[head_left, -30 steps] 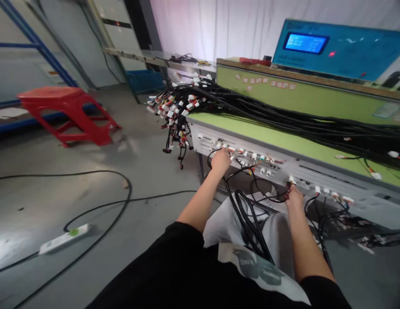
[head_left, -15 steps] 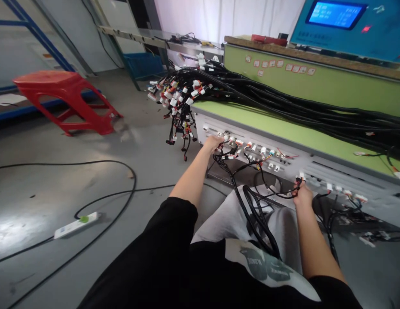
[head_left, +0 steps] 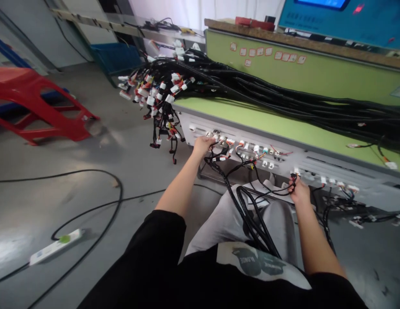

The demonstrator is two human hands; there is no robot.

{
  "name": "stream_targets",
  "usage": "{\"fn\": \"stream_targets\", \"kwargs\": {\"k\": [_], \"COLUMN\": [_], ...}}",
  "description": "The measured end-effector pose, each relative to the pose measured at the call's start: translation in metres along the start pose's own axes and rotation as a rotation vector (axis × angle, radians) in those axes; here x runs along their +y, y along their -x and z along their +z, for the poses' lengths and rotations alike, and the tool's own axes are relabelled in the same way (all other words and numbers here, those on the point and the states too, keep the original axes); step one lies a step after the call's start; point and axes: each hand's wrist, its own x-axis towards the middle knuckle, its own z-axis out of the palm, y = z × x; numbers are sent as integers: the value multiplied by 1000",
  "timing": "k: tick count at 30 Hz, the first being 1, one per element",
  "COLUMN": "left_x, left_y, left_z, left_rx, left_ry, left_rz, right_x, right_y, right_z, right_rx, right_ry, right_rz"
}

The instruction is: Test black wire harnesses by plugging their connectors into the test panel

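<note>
Left hand (head_left: 203, 145): had shifted leftward along the panel since the first frame, away from an orange-and-white connector (head_left: 230, 141) it had been just beside; thumb and fingertips were drawn narrow near small white fittings, and whether they gripped anything I could not tell.
Right hand (head_left: 299, 191): had stayed at its spot, fingers closed on a thin black cable (head_left: 282, 191) just under a white connector (head_left: 296, 171) on the panel.
Harness (head_left: 262, 236): spread in black branches between the two hands, then gathered into a thick run down over the grey trousers (head_left: 212, 223).
Panel (head_left: 382, 193): pale, set along the front of the table, with rows of connectors, several trailing coloured wires.
Table (head_left: 245, 115): green-topped; a long cable pile (head_left: 258, 92) lay along it, its white plugs (head_left: 150, 100) bunched and hanging past the left end.
Blue device (head_left: 374, 25): stood behind, on a raised ledge, its screen cut by the top border.
Floor at left: red stool (head_left: 9, 77) partly out of view; power strip (head_left: 47, 253) near a looped black cord (head_left: 121, 189).
</note>
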Motion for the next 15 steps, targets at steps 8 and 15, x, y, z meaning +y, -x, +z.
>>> {"fn": "stream_targets", "kwargs": {"k": [8,15], "left_x": [2,15], "left_y": [5,14], "left_z": [-2,1], "left_rx": [45,26], "left_ry": [-190,-64], "left_rz": [41,-38], "right_x": [-2,4], "right_y": [-1,2], "right_z": [-6,-11], "right_rx": [-92,-144], "right_ry": [-76,-6], "right_rz": [95,77]}}
